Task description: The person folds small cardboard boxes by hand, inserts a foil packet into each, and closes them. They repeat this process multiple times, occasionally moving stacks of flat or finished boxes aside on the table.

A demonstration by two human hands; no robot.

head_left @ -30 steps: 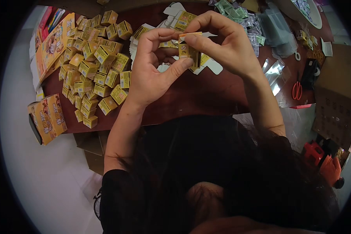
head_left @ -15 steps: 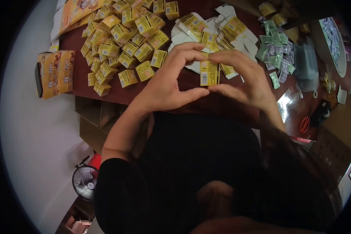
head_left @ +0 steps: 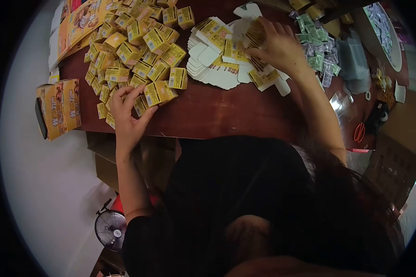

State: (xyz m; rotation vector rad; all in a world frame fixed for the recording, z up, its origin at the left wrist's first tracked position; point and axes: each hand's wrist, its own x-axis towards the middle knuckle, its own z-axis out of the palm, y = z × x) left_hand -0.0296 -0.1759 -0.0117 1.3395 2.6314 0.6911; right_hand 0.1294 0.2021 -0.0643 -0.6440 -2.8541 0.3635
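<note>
My left hand [head_left: 130, 108] is at the near edge of a heap of small yellow boxes [head_left: 129, 41], its fingers curled against a yellow box [head_left: 158, 93]. My right hand [head_left: 279, 48] reaches over a spread of flat yellow and white cartons [head_left: 212, 76], thumb and fingers closed around some of the flat cartons [head_left: 255, 36]. Part of what it grips is hidden by the fingers.
Green and purple sachets [head_left: 315, 46] lie right of the cartons, beside clear plastic containers [head_left: 353, 67]. Red-handled scissors [head_left: 359, 132] are at the right. An orange printed box [head_left: 59, 108] stands at the left edge; a fan [head_left: 111, 231] is below.
My hands have moved apart from around one yellow carton. The left has gone to the box heap, the right up to the flat cartons. The view has shifted slightly.
</note>
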